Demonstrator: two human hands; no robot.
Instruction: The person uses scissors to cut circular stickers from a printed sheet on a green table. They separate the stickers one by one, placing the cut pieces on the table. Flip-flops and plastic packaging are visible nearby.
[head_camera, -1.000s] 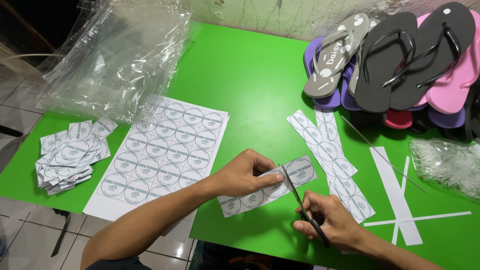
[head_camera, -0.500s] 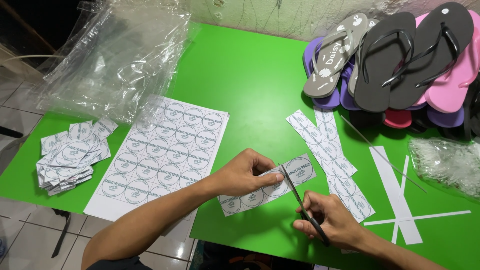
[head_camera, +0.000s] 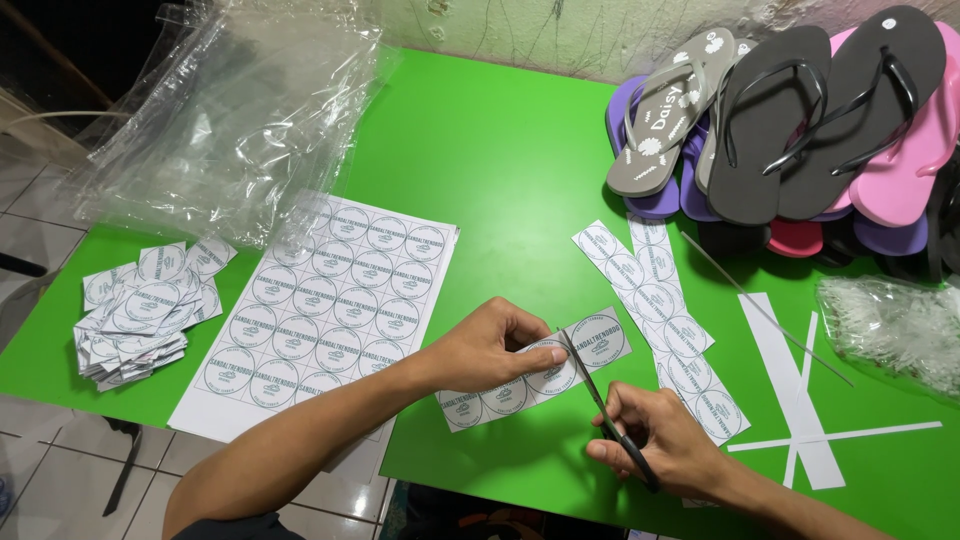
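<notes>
Scissors (head_camera: 605, 405) cutting a label strip (head_camera: 530, 375) at the near edge of a green table (head_camera: 500, 160).
Left hand (head_camera: 490, 348) pinches the strip between thumb and fingers; right hand (head_camera: 660, 440) grips the scissor handles, blades slightly apart across the paper; label sheet (head_camera: 330, 300) lies left, cut squares (head_camera: 140, 310) further left; more strips (head_camera: 655, 300) right; flip-flops (head_camera: 790, 120) far right.

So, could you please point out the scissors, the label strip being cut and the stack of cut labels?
scissors (head_camera: 590, 385): head view, on the blades.
label strip (head_camera: 500, 397): head view, its middle.
stack of cut labels (head_camera: 140, 315): head view, top of pile.
</notes>
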